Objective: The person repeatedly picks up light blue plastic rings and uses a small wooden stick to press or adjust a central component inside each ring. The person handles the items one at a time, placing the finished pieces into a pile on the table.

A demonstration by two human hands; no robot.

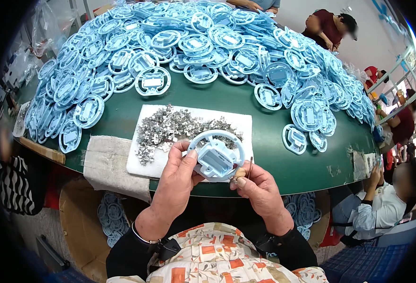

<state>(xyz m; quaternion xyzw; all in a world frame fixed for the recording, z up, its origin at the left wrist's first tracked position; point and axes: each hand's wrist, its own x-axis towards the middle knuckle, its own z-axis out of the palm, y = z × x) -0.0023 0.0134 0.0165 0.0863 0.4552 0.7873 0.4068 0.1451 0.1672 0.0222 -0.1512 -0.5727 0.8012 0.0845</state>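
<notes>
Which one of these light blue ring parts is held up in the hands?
The blue part over the white foam sheet: the left hand grips it, the right hand is at its lower right edge. Piled parts rest on the green table.

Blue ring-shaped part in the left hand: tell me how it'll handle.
The blue ring-shaped part probably feels stiff: it shows no bend in the left hand. It's likely light for its size, given the open gaps inside its outline. Set on edge, that round outline might let it roll.
</notes>
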